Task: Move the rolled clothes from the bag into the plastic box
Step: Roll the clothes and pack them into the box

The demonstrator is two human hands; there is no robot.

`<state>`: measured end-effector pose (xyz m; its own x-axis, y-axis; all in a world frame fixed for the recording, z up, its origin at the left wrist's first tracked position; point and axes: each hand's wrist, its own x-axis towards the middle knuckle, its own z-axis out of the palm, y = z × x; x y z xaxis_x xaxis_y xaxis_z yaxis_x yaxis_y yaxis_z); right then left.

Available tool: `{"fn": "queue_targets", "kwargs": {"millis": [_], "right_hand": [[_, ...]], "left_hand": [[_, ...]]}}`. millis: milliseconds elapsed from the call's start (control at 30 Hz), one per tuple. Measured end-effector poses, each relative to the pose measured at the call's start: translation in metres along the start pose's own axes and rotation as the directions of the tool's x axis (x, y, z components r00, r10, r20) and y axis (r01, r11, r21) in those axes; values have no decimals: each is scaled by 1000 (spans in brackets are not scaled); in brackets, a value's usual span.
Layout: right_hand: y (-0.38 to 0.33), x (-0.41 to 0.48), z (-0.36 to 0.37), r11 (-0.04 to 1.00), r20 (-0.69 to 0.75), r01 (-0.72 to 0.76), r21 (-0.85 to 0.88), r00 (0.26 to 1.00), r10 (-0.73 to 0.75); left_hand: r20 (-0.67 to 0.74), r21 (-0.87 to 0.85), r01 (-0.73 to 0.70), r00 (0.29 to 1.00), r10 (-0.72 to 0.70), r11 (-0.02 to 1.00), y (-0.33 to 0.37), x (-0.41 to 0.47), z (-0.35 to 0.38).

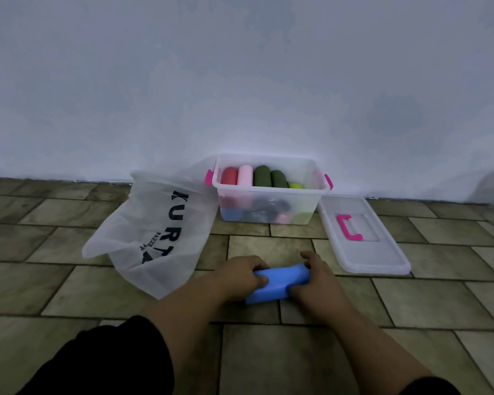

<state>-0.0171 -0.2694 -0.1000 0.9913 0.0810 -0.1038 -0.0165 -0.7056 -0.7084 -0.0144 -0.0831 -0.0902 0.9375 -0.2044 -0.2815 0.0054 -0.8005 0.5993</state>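
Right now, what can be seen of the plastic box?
The box is clear plastic, rectangular, with pink latches at both ends. It stands upright and open on the tiled floor by the wall, its lid lying flat to its right. Rolls lie in it in two layers: red, pink, dark green, yellow-green on top. The bag touches its left side.

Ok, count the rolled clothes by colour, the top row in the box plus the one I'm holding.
Red roll: 1
Pink roll: 1
Dark green rolls: 2
Yellow-green roll: 1
Blue roll, gripped by left hand and right hand: 1
Total: 6
Lower layer in the box is too blurred to count.
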Motion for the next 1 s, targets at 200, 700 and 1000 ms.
{"fn": "queue_targets", "kwargs": {"millis": [200,700,1000], "right_hand": [[-2,-2,-6,998,52,-41,44,998,39],[-26,-8,7,803,-96,-75,591,982,162],[-58,8,-15,810,35,10,586,999,-38]], "left_hand": [[76,239,-99,994,83,966,18,7,4],[23,-834,261,896,-443,485,30,7,18],[184,-968,226,937,-297,112,62,14,-21]]}}
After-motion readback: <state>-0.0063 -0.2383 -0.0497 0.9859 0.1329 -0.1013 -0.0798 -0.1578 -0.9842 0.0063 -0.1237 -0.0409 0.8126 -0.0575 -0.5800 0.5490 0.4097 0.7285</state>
